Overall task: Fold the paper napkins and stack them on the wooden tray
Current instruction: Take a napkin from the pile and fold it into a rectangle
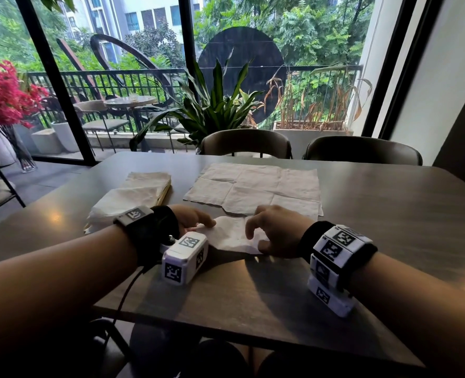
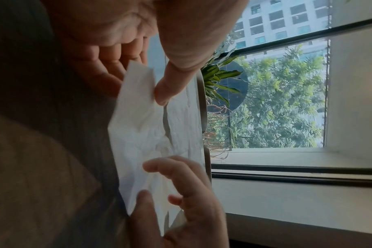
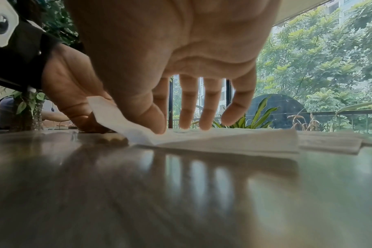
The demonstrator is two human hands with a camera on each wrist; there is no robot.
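Observation:
A small white napkin lies partly folded on the dark table between my hands. My left hand pinches its left edge between thumb and fingers and lifts that edge off the table. My right hand presses the napkin's right part flat with straight fingertips and thumb tip. Beyond them a large unfolded napkin lies spread out. At the left a pile of folded napkins rests on the wooden tray, of which only the right edge shows.
Two dark chairs stand at the table's far side, with a potted plant and windows behind them. The table's near edge runs just below my wrists.

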